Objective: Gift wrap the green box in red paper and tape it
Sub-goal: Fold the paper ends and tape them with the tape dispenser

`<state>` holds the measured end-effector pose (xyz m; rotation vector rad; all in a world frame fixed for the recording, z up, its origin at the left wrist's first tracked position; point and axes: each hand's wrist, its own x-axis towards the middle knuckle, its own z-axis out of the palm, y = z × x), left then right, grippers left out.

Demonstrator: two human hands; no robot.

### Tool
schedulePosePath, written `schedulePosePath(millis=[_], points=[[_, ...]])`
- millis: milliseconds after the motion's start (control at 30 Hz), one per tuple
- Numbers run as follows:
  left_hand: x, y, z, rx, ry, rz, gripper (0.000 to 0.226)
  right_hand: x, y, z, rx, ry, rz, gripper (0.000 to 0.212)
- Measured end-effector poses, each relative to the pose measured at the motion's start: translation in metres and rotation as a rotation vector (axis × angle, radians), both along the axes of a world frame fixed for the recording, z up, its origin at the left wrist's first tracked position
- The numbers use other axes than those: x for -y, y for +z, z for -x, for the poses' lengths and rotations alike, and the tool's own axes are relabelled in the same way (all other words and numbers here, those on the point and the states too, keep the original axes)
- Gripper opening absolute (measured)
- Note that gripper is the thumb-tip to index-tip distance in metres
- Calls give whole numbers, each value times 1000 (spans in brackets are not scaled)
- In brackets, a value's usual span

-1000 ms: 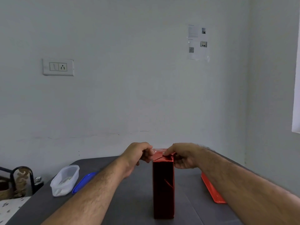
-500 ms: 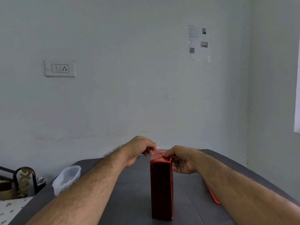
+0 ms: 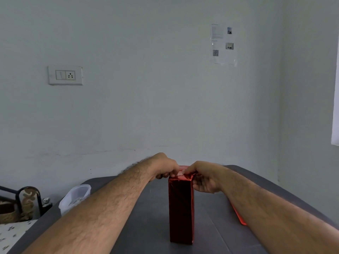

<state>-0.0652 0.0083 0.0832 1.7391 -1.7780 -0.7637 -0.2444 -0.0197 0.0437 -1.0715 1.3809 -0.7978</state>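
My left hand (image 3: 165, 166) sits at the top left edge of the wrapped box (image 3: 181, 208), its fingers curled and pinching at the folded paper there; something pale and thin lies under the fingertips, perhaps tape, but it is too blurred for me to be sure. My right hand (image 3: 204, 177) meets it from the other side: the thumb and forefinger pinch the top right corner of the paper, and the other fingers are curled down against the box's right face. The two hands nearly touch over the top of the box.

The box stands upright on its small end, near the middle of the dark grey counter (image 3: 150, 226), fully covered in shiny red paper, so none of the green shows. Both my forearms reach in from the bottom corners of the view and frame it.

To the right, partly hidden behind my right forearm, a flat red piece (image 3: 239, 217) lies on the counter; I cannot tell what it is. To the left, near the counter's edge, stands a clear plastic container (image 3: 75, 197) with something small inside. Beyond that edge I see a dark metal frame (image 3: 27, 197) with a patterned panel, and a floral cloth (image 3: 12, 233) below it. On the pale wall behind are a switch and socket plate (image 3: 65, 75) and a sheet of paper (image 3: 222, 44) with small pictures.
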Motion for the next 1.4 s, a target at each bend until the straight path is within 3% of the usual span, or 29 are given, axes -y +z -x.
schedulePosePath(millis=[300,433,600,833,1033,1133,1200,1267,1400], points=[[-4,12,8,142,13,-124,23,-5,6,2,-36,19,12,18],[3,10,0,172,54,-202,37,-5,12,0,-17,9,43,33],[12,-3,-16,58,77,-310,47,-3,5,-6,-126,-9,92,36],[14,-19,-38,-143,41,-370,50,-6,6,-9,-91,-23,56,25],[13,-23,-35,-322,61,-227,26,-13,7,-9,-127,-50,81,23],[13,-32,-28,-366,47,-43,50,-13,6,-8,-120,-47,76,20],[13,-41,-23,-348,27,-33,68,-15,6,-8,-114,-46,72,17],[14,-46,-24,-367,40,-70,64,-16,7,-9,-108,-48,70,18],[8,-40,-24,-417,37,-186,34,-15,9,-11,-123,-56,71,12]])
